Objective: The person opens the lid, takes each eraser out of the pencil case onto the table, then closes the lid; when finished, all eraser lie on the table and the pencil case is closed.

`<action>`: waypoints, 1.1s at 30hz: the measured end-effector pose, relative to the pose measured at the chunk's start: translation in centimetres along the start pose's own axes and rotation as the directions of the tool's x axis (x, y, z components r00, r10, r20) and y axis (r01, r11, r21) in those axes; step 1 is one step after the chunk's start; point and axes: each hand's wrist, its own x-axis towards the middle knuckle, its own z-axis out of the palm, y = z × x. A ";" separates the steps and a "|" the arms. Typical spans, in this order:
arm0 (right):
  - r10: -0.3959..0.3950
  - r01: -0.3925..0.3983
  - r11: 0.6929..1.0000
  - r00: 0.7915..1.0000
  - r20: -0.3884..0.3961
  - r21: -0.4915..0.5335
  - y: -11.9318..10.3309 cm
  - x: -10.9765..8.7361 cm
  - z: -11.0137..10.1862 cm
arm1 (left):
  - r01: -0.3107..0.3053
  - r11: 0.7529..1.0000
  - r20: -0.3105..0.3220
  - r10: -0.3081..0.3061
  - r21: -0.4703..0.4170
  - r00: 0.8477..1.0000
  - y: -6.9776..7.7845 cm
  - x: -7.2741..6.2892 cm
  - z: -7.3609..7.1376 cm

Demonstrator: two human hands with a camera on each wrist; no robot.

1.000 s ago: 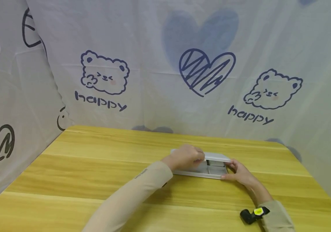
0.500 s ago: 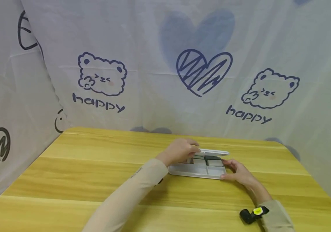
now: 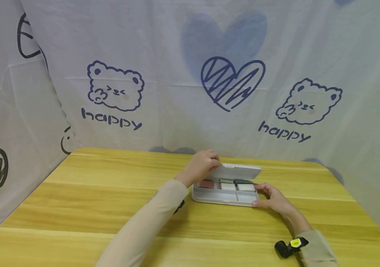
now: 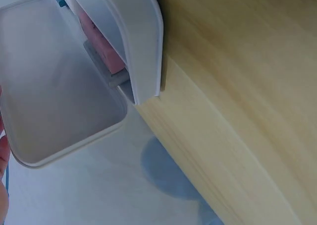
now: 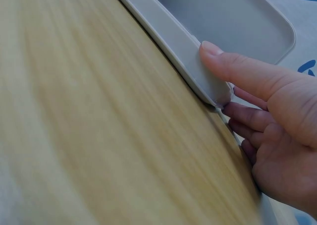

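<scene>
A white flat case [image 3: 215,200] with compartments sits on the table, its hinged lid [image 3: 240,171] raised at the back. My left hand [image 3: 200,167] holds the lid near its left corner; in the left wrist view only fingertips [image 4: 3,148] show at the lid's edge. At the case's right end, my right hand [image 3: 273,198] grips the corner, thumb [image 5: 213,49] on the front wall and the other fingers at the side. Inside, the back row holds a reddish-pink block [image 3: 206,184], two white blocks [image 3: 227,186] and dark green pieces [image 3: 243,181]. A narrower front row has a divider.
The wooden table [image 3: 110,207] extends around the case on all sides. Behind it hangs a pale cloth [image 3: 173,111] printed with bears and hearts. A black wrist camera [image 3: 286,248] is strapped at the right sleeve.
My left hand has swung the lid up and back, from nearly lowered to raised, uncovering the blocks in the back row. The right hand has stayed at the case's right end.
</scene>
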 end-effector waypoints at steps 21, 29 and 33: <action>0.040 -0.040 0.999 0.999 0.007 -0.010 -0.3 -0.1 0.0 | 0.284 0.955 0.169 -0.267 -0.081 0.949 -2.0 -0.4 -0.3; 0.042 -0.042 0.999 0.999 0.009 -0.007 -0.1 0.0 -0.1 | 0.264 0.959 0.141 -0.248 -0.106 0.958 -2.5 -0.8 0.0; 0.030 -0.030 1.000 0.999 0.011 0.000 -0.2 -0.1 0.0 | 0.260 0.961 0.150 -0.244 -0.098 0.958 -2.5 -1.0 0.1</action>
